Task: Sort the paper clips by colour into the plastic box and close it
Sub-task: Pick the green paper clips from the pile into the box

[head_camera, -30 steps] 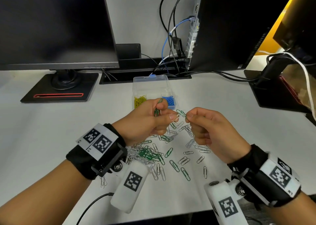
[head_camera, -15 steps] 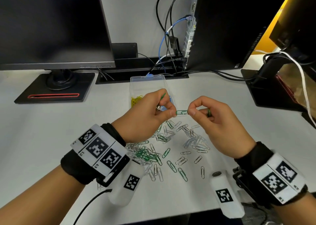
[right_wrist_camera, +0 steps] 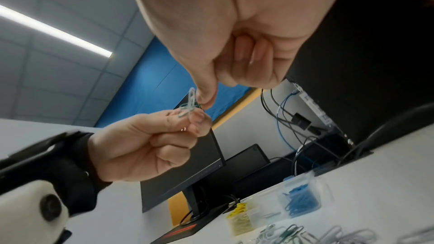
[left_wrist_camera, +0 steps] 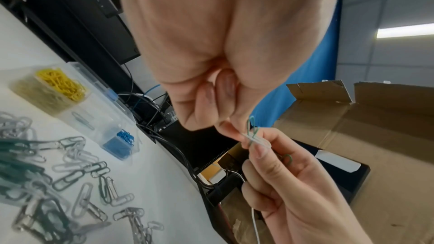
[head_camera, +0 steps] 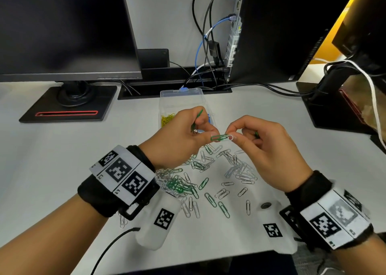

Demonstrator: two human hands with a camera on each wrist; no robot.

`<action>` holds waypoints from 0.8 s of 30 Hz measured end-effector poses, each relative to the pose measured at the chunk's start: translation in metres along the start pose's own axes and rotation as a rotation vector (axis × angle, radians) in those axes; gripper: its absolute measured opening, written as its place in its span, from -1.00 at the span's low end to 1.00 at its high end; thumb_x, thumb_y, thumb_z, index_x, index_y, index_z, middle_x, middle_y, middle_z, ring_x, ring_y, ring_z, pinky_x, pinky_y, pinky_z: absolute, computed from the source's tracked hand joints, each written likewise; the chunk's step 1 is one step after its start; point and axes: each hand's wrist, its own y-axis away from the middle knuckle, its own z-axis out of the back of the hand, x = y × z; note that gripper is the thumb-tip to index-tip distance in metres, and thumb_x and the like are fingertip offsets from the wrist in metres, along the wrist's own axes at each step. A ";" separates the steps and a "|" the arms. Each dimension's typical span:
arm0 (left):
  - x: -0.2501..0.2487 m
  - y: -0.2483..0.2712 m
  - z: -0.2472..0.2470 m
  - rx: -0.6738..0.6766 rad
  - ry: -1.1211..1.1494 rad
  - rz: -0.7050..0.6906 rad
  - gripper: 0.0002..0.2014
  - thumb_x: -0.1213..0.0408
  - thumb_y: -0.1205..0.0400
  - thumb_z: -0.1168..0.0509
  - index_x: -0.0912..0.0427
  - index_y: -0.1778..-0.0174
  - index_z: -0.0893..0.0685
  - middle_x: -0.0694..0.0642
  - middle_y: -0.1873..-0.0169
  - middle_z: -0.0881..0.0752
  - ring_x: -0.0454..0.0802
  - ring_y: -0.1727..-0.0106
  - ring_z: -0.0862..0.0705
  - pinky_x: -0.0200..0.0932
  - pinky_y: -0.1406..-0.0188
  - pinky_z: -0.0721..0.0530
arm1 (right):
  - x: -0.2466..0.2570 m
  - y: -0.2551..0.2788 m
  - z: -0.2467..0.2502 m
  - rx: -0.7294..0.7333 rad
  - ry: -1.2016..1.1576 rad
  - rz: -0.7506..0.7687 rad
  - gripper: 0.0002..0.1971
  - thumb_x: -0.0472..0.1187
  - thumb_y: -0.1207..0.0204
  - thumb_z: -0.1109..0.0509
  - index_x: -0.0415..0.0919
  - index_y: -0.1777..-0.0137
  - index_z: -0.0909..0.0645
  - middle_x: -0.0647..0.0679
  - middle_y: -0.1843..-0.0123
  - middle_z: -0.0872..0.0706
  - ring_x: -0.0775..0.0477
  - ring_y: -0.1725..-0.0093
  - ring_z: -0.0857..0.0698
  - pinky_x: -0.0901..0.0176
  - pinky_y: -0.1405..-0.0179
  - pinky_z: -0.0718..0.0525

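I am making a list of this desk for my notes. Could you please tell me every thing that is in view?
Linked clips: two, green and white, pinched between both hands.
Loose clips: many, green and white, on the table.
Plastic box: one, clear, open, behind the hands; yellow clips and blue clips inside.
Table: one, white.
Monitors: two, black, left and far right.
Computer: one, black, behind the box.
Cables: several, black, blue, white.
Cardboard box: one, brown.
Left hand: holds more green clips.
Right hand: holds one green clip.
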 end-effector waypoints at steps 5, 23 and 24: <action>-0.003 -0.001 -0.003 -0.032 0.170 0.027 -0.57 0.52 -0.62 -0.33 0.13 0.29 -0.17 0.21 0.23 -0.73 -0.16 0.60 -0.29 -0.30 0.60 -0.30 | 0.003 0.000 0.006 0.004 0.089 0.049 -0.90 -0.12 -0.63 -0.35 -0.05 0.10 -0.66 -0.13 0.49 -0.26 -0.02 0.47 -0.25 0.36 0.47 -0.25; -0.009 0.008 -0.026 -0.193 -0.052 -0.002 -0.42 0.30 -0.36 -0.62 0.10 0.30 -0.21 0.04 0.20 -0.82 -0.15 0.62 -0.18 -0.35 0.63 -0.27 | 0.000 0.001 -0.005 -0.018 0.244 -0.030 -0.87 -0.19 -0.61 -0.33 -0.06 0.19 -0.57 0.06 0.62 -0.34 0.01 0.57 -0.33 0.32 0.52 -0.33; -0.010 0.008 -0.028 -0.212 -0.153 -0.024 -0.42 0.25 -0.35 -0.63 0.08 0.31 -0.22 0.00 0.21 -0.81 -0.16 0.65 -0.22 -0.39 0.60 -0.26 | 0.000 0.001 -0.005 -0.009 0.248 -0.030 -0.86 -0.19 -0.61 -0.33 -0.05 0.19 -0.58 0.06 0.62 -0.33 0.01 0.57 -0.34 0.33 0.52 -0.33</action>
